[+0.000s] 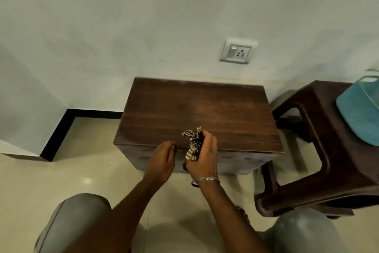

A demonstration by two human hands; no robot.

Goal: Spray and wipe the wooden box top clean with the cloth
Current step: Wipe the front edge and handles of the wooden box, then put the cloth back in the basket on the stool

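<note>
A dark brown wooden box (196,109) stands on the floor against the wall, its flat top bare. My right hand (205,154) is at the box's near edge, closed on a bunched striped cloth (192,144) that sticks up above the fingers. My left hand (164,156) hovers just left of it at the same edge, fingers curled, with nothing seen in it. No spray bottle is in view.
A dark brown plastic stool (320,150) stands right of the box with a teal basket (359,109) on it. A wall socket (238,50) sits above the box. My knees (75,222) are at the bottom, over a beige tiled floor.
</note>
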